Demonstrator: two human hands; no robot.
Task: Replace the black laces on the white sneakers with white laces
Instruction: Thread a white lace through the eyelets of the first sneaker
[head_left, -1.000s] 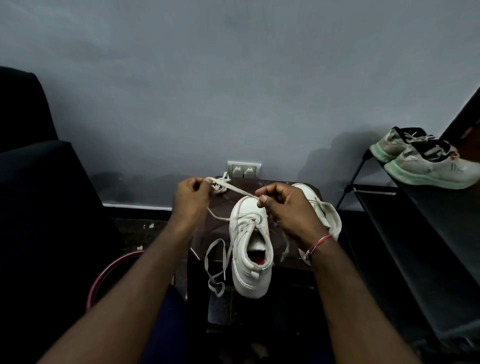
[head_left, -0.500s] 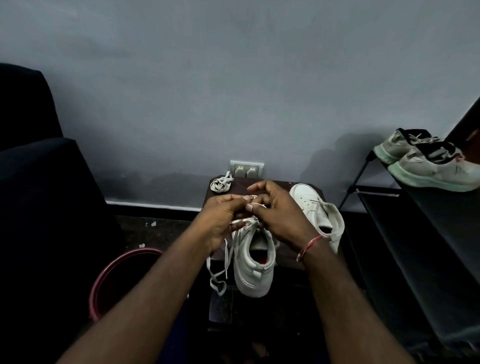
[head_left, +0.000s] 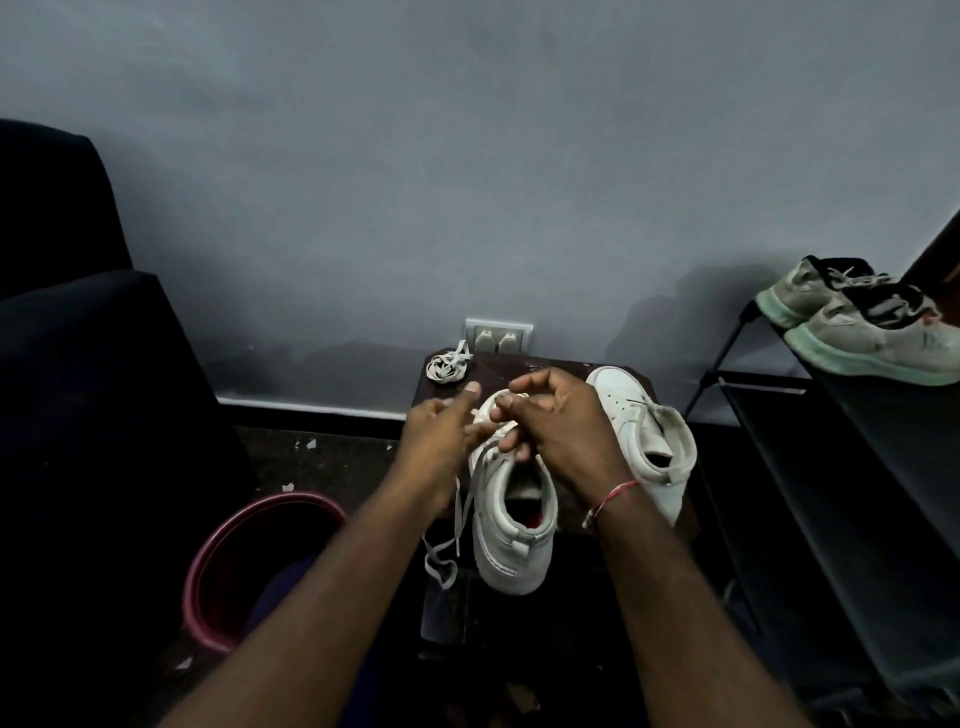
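Note:
A white high-top sneaker (head_left: 514, 525) stands on a small dark table (head_left: 524, 364), heel toward me. My left hand (head_left: 441, 431) and my right hand (head_left: 556, 421) meet over its front eyelets, and both pinch the white lace (head_left: 485, 418) there. One loose end of that lace (head_left: 452, 525) hangs off the sneaker's left side. The second white sneaker (head_left: 644, 431) stands just to the right with no lace visible in it. A coiled white lace (head_left: 449, 366) lies at the table's far left corner. My fingers hide the eyelets being worked.
A red bucket (head_left: 228, 551) sits on the floor at lower left, beside a dark chair (head_left: 78, 415). A black shoe rack (head_left: 831, 467) on the right carries a worn pair of sneakers (head_left: 872, 327) with black laces. A wall socket (head_left: 498, 338) is behind the table.
A second ago my hands held the lace stretched taut and apart. They have since come together over the sneaker's front eyelets, and the view has tilted down slightly.

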